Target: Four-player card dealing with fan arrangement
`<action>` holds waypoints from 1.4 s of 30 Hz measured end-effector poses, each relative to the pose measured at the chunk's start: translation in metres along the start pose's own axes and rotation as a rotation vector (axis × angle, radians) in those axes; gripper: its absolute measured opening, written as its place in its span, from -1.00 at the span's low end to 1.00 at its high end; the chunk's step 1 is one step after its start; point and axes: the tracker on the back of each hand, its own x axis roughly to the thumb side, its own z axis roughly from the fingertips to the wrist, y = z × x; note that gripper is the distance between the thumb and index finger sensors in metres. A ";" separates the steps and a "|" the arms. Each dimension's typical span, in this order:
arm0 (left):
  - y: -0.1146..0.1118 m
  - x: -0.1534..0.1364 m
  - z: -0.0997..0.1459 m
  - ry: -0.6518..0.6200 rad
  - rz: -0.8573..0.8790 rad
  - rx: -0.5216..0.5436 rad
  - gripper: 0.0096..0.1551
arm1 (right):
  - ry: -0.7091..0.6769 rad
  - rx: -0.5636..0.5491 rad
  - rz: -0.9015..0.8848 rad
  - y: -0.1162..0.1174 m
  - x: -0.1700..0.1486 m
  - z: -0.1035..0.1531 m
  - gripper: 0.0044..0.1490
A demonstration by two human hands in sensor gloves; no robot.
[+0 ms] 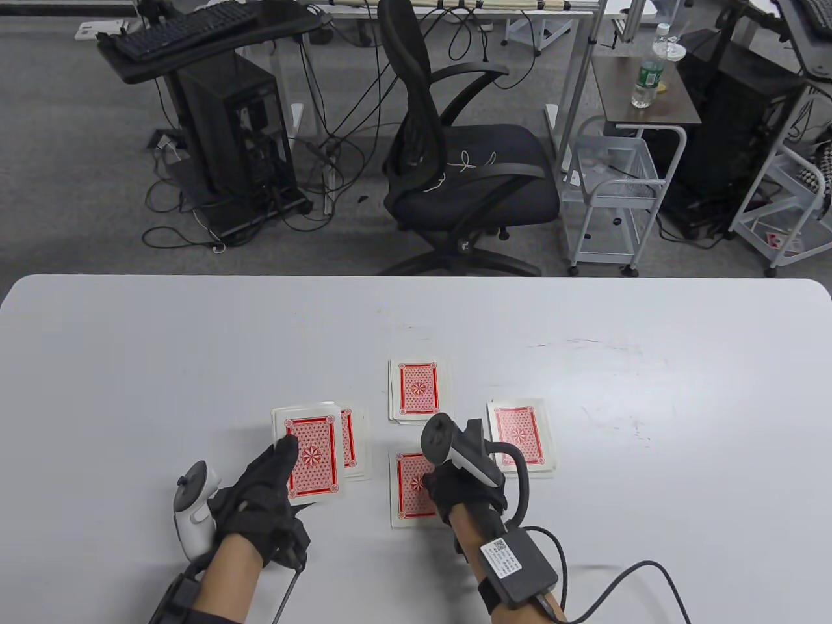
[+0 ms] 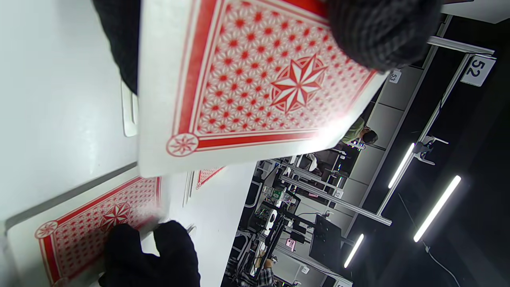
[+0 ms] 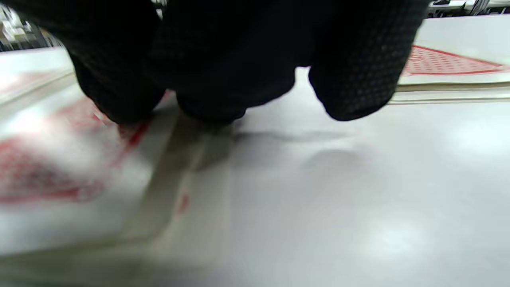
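Note:
My left hand (image 1: pixel 260 500) holds the red-backed deck (image 1: pixel 311 460) above the table, thumb on its top card; the deck fills the left wrist view (image 2: pixel 255 87). A left pile (image 1: pixel 351 448) lies partly under the deck. A far pile (image 1: pixel 418 391) and a right pile (image 1: pixel 522 437) lie face down. My right hand (image 1: pixel 455 491) rests its fingertips (image 3: pixel 115 103) on the near pile (image 1: pixel 409 497), which also shows in the left wrist view (image 2: pixel 91 231) and, blurred, in the right wrist view (image 3: pixel 59 167). Whether the right hand pinches a card is hidden.
The white table (image 1: pixel 162 364) ends at its far edge near a black office chair (image 1: pixel 461 162). A cable (image 1: pixel 624 578) trails from my right wrist across the near right of the table. A white cart (image 1: pixel 617 188) stands beyond.

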 end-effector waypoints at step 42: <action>0.061 0.020 0.008 -0.033 0.071 0.258 -0.50 | -0.215 -0.062 -0.683 -0.050 0.077 -0.044 -0.09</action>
